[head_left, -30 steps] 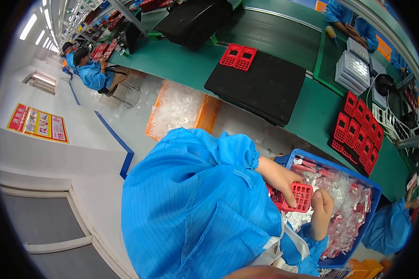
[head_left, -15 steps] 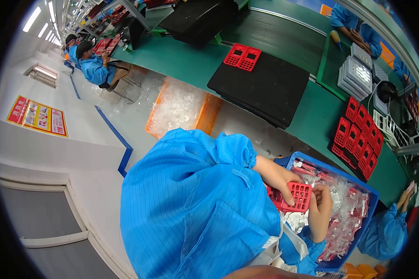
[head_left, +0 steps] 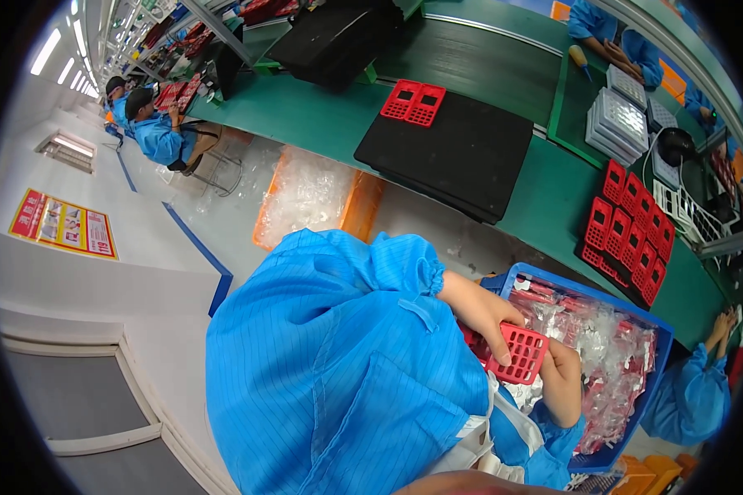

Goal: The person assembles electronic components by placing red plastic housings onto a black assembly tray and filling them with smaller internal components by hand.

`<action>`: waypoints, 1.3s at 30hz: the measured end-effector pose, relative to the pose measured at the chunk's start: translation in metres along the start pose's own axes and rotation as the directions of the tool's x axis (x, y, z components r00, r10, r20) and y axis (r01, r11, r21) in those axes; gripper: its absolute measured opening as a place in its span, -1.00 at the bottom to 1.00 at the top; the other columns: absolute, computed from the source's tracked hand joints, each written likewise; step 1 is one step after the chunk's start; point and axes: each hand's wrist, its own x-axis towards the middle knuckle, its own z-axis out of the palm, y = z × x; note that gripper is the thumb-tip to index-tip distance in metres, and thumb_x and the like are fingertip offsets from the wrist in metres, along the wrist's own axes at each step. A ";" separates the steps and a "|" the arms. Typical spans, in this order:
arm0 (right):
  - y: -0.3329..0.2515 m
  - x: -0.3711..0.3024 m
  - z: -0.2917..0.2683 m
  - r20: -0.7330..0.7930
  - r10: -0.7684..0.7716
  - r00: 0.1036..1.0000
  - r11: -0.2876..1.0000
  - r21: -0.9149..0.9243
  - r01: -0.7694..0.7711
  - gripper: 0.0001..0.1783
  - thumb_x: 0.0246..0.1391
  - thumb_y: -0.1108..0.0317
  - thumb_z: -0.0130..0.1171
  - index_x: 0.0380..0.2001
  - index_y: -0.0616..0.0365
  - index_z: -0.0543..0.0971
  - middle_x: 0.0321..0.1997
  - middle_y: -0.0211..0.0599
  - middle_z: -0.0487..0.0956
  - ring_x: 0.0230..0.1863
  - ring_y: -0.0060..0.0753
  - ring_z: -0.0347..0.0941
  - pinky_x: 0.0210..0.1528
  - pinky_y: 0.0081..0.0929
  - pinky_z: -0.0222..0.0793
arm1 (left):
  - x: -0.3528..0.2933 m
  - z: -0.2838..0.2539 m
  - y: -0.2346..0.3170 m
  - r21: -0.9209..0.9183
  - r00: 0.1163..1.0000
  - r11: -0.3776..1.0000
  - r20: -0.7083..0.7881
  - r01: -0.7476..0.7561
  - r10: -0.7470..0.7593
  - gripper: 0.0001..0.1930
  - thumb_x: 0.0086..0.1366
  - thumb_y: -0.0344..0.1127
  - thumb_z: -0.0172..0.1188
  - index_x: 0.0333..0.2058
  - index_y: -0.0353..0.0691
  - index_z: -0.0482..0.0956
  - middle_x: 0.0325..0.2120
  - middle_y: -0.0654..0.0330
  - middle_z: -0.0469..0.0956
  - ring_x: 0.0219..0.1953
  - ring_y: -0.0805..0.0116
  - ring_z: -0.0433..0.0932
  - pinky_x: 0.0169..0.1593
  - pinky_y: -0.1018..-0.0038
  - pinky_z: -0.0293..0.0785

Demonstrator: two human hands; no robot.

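Observation:
A red plastic phone housing (head_left: 522,355) with a grid of keypad holes is held tilted in front of my chest. My left hand (head_left: 489,320) grips it from the left, its thumb lying across the keypad face. At the right edge of the housing, my right hand (head_left: 563,381) is closed on it, with fingertips partly hidden behind. Under and beyond both hands is a blue crate (head_left: 662,351), filled with clear plastic bags (head_left: 615,346), some with red parts inside. The far end of the housing disappears behind my sleeve.
On the green bench lies a black mat (head_left: 450,157) with two red housings (head_left: 413,102). Several more red housings (head_left: 627,231) lie farther right, near stacked clear trays (head_left: 617,124). An orange crate of clear bags (head_left: 305,194) stands on the floor. Co-workers (head_left: 157,136) sit along the bench.
The housing has tilted a little, and my right hand has moved from beside its edge to close on it. The view has shifted slightly.

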 end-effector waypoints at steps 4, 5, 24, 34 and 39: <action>0.031 -0.006 -0.014 -0.100 0.121 0.988 0.990 0.084 -0.112 -0.70 0.19 0.36 -0.02 -0.62 0.22 0.36 -0.67 -0.58 0.29 -0.59 -0.72 0.13 -0.56 -0.55 0.07 | 0.005 0.001 0.001 -0.071 0.999 0.997 -0.025 0.026 -0.028 -0.29 0.00 0.05 0.38 -0.02 -0.34 0.34 -0.20 0.09 0.50 -0.18 0.37 0.47 -0.15 0.46 0.41; 0.037 -0.010 -0.013 -0.296 0.143 0.944 0.985 0.132 -0.108 -0.68 0.19 0.36 -0.02 -0.64 0.21 0.32 -0.68 -0.56 0.25 -0.61 -0.71 0.09 -0.57 -0.54 0.03 | 0.005 0.000 0.000 -0.071 0.999 0.997 -0.017 0.027 -0.028 -0.29 0.00 0.05 0.38 -0.02 -0.34 0.34 -0.20 0.09 0.50 -0.18 0.37 0.47 -0.15 0.46 0.41; 0.049 0.045 0.045 -0.827 -0.141 0.544 0.862 0.168 0.479 -0.59 0.27 0.14 -0.21 -0.16 0.30 0.44 -0.13 -0.19 0.48 -0.12 -0.35 0.41 -0.14 -0.43 0.36 | -0.004 -0.013 0.004 -0.571 0.935 0.800 -0.353 -0.182 -0.039 -0.39 0.13 -0.19 0.27 0.13 -0.22 0.27 -0.07 0.09 0.49 -0.08 0.28 0.52 -0.03 0.37 0.49; 0.042 0.062 0.059 -0.647 -0.164 0.745 0.978 -0.207 0.035 -0.75 0.12 0.29 0.05 -0.54 0.24 0.42 -0.61 -0.10 0.39 -0.56 -0.08 0.35 -0.50 -0.26 0.21 | 0.045 -0.031 -0.010 -0.703 0.709 0.232 -0.702 -0.673 -0.070 -0.53 0.26 0.02 0.09 0.01 -0.17 0.38 -0.13 0.13 0.53 -0.12 0.19 0.53 -0.03 0.19 0.47; 0.053 0.037 0.055 -0.705 -0.170 0.689 0.981 -0.189 0.048 -0.68 0.11 0.29 0.05 -0.64 0.25 0.38 -0.67 -0.12 0.37 -0.64 -0.14 0.30 -0.55 -0.23 0.15 | 0.055 -0.026 -0.008 -0.694 0.683 0.226 -0.718 -0.684 -0.136 -0.54 0.24 0.03 0.10 0.00 -0.11 0.39 -0.14 0.15 0.53 -0.13 0.19 0.52 -0.05 0.21 0.48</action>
